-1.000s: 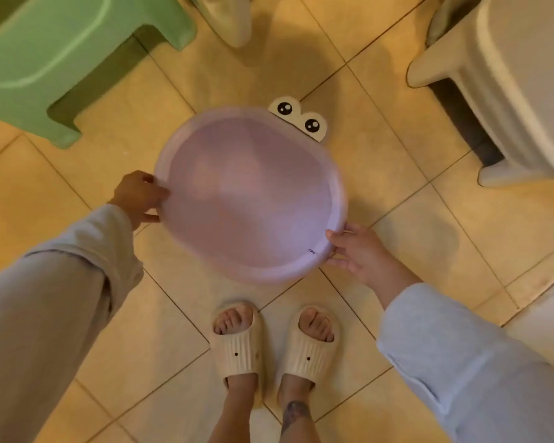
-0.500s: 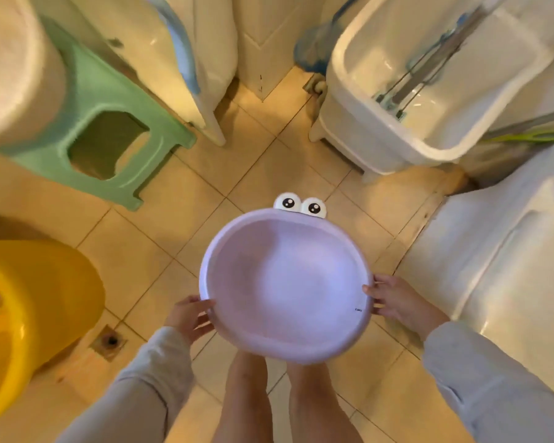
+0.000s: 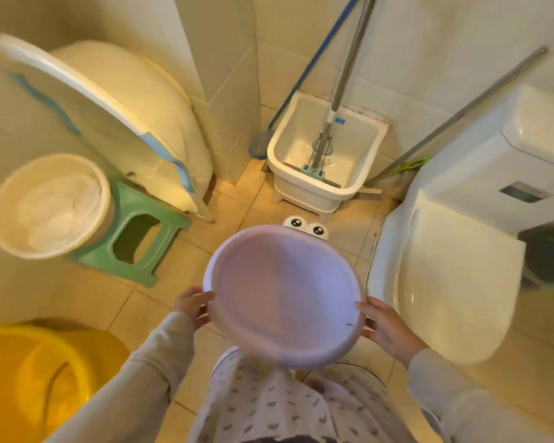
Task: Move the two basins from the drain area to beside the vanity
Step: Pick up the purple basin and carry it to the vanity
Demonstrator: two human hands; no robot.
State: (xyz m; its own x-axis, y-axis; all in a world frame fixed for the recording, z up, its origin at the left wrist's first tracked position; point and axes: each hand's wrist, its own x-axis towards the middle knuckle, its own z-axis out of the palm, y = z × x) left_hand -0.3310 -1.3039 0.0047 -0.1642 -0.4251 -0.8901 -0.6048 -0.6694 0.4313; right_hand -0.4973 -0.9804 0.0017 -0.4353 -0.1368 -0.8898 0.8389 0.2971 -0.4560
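Observation:
A round lilac basin (image 3: 283,292) with two cartoon eyes on its far rim is held up in the air at waist height, in the middle of the head view. My left hand (image 3: 193,304) grips its left rim. My right hand (image 3: 385,327) grips its right rim. The basin is empty and tilts slightly toward me. A cream round basin (image 3: 48,206) with white cloth inside rests on a green stool (image 3: 141,235) at the left.
A yellow bucket (image 3: 29,378) stands at the lower left. A white baby tub (image 3: 125,123) leans on the left wall. A white mop sink (image 3: 325,155) with mop handles fills the far corner. A toilet (image 3: 445,266) stands on the right. Tiled floor shows between them.
The lilac basin has been lifted from the floor to waist height with both hands on its rim. The view has tilted up, and the corner, toilet and cream basin have come into sight.

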